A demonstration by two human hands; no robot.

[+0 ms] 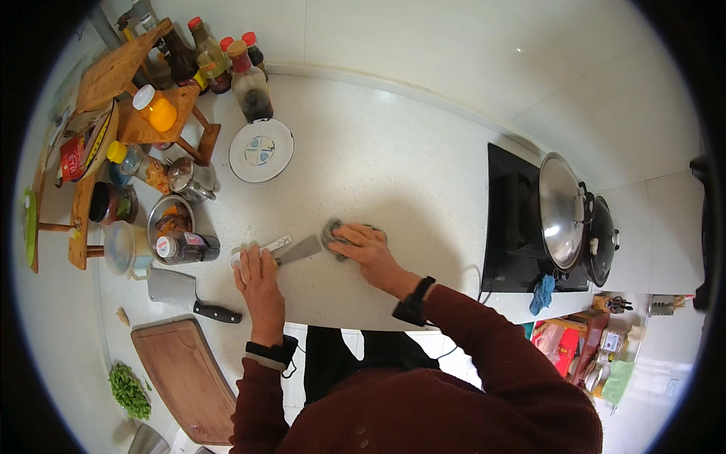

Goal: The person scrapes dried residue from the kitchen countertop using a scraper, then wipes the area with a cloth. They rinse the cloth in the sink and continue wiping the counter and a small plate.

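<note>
My left hand [262, 292] lies over a white spoon [279, 244] and the handle end of a small flat-bladed tool, a knife or spatula [302, 250]. Its fingers hide parts of both, and whether they grip is unclear. Pressed to the white countertop [340, 153], my right hand [371, 258] has its fingers closed over a bunched grey-green cloth [333, 230]. The metal blade points at the cloth, close to its left side. A cleaver [173, 288] with a black riveted handle rests left of my left hand.
A dark bottle [195, 247] leans over a metal bowl [156, 213] at left. Behind are an enamel plate [261, 150], a sauce bottle [249, 85] and a wooden rack [164, 116]. A cutting board [184, 377] lies front left. Right stands a lidded pan [561, 210] on a black cooktop [502, 267].
</note>
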